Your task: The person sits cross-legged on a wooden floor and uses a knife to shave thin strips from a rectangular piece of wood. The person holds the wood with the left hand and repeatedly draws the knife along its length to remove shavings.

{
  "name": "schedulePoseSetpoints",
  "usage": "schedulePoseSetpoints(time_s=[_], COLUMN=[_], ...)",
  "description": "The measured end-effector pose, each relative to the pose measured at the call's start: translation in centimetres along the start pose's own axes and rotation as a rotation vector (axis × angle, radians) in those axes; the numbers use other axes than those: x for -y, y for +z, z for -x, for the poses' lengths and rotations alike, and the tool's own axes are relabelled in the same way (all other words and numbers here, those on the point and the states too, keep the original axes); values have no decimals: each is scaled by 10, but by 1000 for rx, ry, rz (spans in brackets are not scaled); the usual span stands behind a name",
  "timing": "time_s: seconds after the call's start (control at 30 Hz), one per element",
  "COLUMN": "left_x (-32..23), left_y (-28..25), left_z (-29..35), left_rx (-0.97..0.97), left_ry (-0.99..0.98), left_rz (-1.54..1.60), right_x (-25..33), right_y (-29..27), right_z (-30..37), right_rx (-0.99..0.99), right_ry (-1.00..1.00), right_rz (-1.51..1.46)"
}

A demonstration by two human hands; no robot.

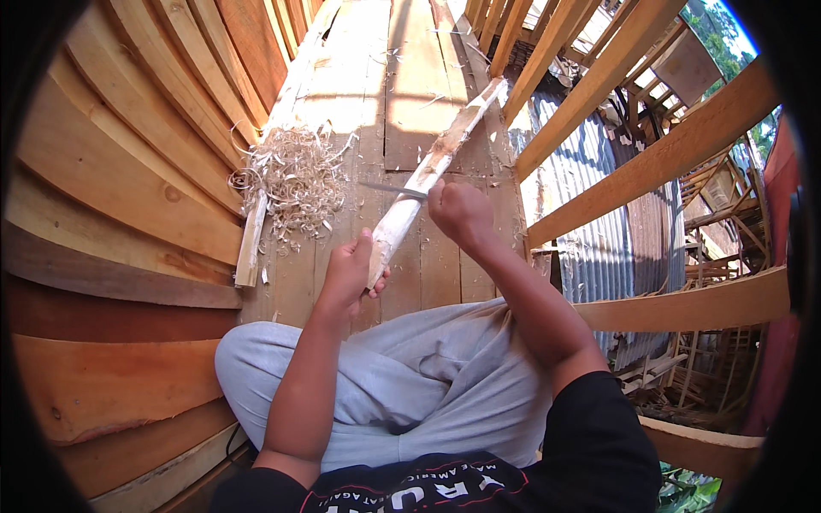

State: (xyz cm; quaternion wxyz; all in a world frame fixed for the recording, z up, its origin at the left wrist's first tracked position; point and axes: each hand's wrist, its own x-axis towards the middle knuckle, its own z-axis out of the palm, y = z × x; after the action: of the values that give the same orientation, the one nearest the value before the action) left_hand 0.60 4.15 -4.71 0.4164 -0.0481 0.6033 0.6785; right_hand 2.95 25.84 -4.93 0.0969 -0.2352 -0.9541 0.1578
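Observation:
A long pale piece of wood [402, 217], with bark-brown patches toward its far end, slants away from me to the right. My left hand [349, 272] is wrapped round its near end. In my right hand [461, 210] is a knife [389, 188]; the fist hides its handle. The blade lies across the wood near its middle and points left. Left of the wood, a heap of thin curled wood shavings [295, 175] rests on the plank floor [363, 154].
A plank wall [128, 179] rises close on my left. Along the right runs an open railing of wooden slats [633, 192], with corrugated metal sheets [590, 162] beyond and below. A narrow wood strip [252, 244] lies beside the shavings. My crossed legs [385, 376] are just behind my hands.

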Motion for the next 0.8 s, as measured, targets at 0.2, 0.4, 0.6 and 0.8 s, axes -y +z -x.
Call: schedulePoseSetpoints(time_s=[0.2,0.4,0.6,0.8], left_x=[1,4,-3,-3], left_y=[4,3,-3,11], left_z=[-5,1,2,7], left_rx=[-9,9,-73,-6], left_ry=[15,14,-32,46], left_rz=[47,-23,-38,-121], right_x=[-17,-4,19,-35], right_y=[0,5,-1,-10], right_z=[-6,-1,8,-25], right_rx=[-64,6,109,-45], right_ry=[9,-60,-54,172], right_rz=[-76,-6,102,7])
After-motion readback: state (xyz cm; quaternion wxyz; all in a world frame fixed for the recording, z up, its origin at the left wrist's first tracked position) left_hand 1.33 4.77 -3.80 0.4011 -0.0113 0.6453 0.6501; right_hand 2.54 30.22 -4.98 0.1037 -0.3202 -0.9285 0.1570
